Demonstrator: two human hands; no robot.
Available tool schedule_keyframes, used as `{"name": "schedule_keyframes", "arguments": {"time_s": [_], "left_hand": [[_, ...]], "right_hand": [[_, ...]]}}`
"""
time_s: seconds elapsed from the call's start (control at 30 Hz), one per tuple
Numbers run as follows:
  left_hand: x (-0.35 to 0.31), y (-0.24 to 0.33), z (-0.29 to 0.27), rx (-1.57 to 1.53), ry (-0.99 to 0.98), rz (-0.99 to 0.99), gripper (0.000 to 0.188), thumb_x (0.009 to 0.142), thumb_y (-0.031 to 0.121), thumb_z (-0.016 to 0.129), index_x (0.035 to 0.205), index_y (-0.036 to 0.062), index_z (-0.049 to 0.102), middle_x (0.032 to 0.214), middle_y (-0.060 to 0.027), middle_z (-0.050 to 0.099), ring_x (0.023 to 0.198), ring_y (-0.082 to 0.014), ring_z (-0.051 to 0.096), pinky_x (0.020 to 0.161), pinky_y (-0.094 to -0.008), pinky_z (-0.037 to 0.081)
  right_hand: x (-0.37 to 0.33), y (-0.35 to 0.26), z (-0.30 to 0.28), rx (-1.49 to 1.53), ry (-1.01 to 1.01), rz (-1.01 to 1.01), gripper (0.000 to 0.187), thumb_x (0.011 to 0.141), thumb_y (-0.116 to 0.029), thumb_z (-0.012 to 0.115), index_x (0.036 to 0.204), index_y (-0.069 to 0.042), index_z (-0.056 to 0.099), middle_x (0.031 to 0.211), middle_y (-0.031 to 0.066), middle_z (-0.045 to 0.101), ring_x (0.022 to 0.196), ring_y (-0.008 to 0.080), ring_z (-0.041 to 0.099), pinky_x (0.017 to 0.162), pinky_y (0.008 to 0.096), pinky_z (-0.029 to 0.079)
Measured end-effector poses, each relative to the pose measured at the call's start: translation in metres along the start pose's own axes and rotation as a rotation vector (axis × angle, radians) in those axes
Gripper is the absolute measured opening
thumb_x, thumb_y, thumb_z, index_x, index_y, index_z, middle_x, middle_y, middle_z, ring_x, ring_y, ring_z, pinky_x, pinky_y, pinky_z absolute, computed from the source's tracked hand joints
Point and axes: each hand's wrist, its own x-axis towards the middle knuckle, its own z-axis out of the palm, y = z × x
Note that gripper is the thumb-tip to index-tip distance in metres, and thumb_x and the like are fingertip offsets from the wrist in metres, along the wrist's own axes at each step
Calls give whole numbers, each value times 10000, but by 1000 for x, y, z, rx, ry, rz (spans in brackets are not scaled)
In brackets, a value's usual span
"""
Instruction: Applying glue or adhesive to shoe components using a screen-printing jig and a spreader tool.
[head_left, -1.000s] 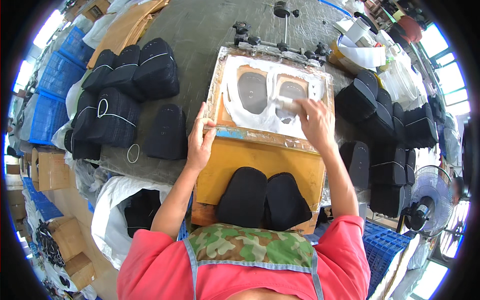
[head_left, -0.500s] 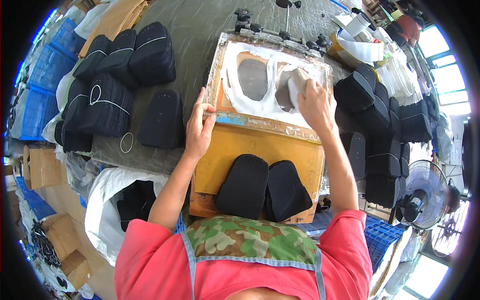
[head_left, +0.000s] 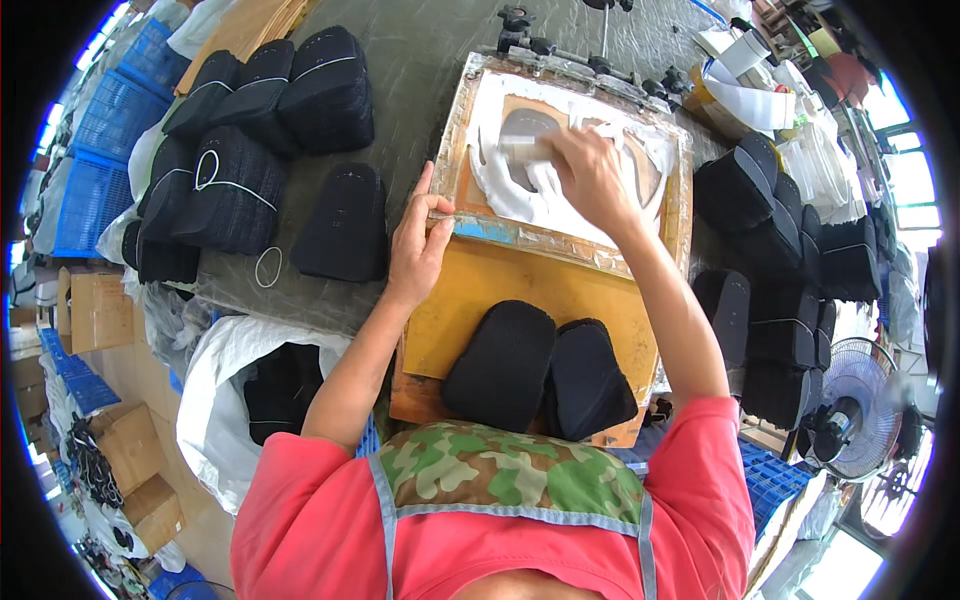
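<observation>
A wooden-edged printing screen (head_left: 560, 249) lies tilted slightly on the table in front of me, its mesh smeared with thick white paste (head_left: 505, 203). Two rounded sole-shaped windows show through the paste. My right hand (head_left: 592, 178) grips a pale, flat squeegee (head_left: 522, 151) over the left window, and the fingers partly cover it. My left hand (head_left: 420, 245) holds the screen's near left corner, with one finger stretched along its side. Closer to me, two black insole-shaped pads (head_left: 500, 365) rest on a yellow board (head_left: 450, 300).
Banded stacks of black pads (head_left: 325, 100) stand at left, and more stacks (head_left: 740, 190) at right. Clamps (head_left: 600, 65) edge the screen's far side. A white sack (head_left: 210, 400) hangs open at lower left; a fan (head_left: 850, 405) stands at right.
My right hand has swept the squeegee leftward from the right window to the left one, spreading white paste. My left hand keeps its hold on the corner. The whole view has shifted a little.
</observation>
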Motion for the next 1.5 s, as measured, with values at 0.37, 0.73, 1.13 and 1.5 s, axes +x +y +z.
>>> {"name": "schedule_keyframes", "arguments": {"time_s": [0.37, 0.73, 1.13, 1.5], "left_hand": [[6, 13, 6, -226, -60, -119, 99, 878, 22, 529, 964, 69, 539, 1561, -233, 276, 1318, -177, 439, 967, -279, 381], [90, 105, -26, -222, 41, 240, 283, 1040, 246, 435, 1212, 39, 523, 1332, -150, 513, 1304, -226, 435, 1109, -372, 299], [103, -2, -22, -283, 95, -207, 241, 941, 201, 561, 1055, 28, 685, 974, -54, 675, 895, -178, 627, 924, -317, 454], [112, -2, 79, 964, -188, 228, 253, 832, 90, 671, 1068, 86, 581, 1093, -106, 537, 1128, -317, 521, 857, -508, 444]], "right_hand": [[43, 85, -67, -357, -154, 384, 234, 765, -70, 551, 985, -16, 611, 998, 182, 651, 1007, 361, 596, 888, 459, 464], [-47, -83, -236, 257, -110, 86, 180, 691, 26, 643, 859, -32, 675, 772, 59, 679, 718, 147, 670, 641, 259, 491], [-84, 73, -36, -165, 39, 658, 264, 832, -236, 671, 1034, -70, 712, 1003, 186, 687, 969, 370, 640, 848, 457, 500], [-75, 66, -31, -127, 113, 848, 141, 788, -143, 607, 883, -117, 708, 895, 144, 701, 935, 327, 663, 814, 442, 519]]}}
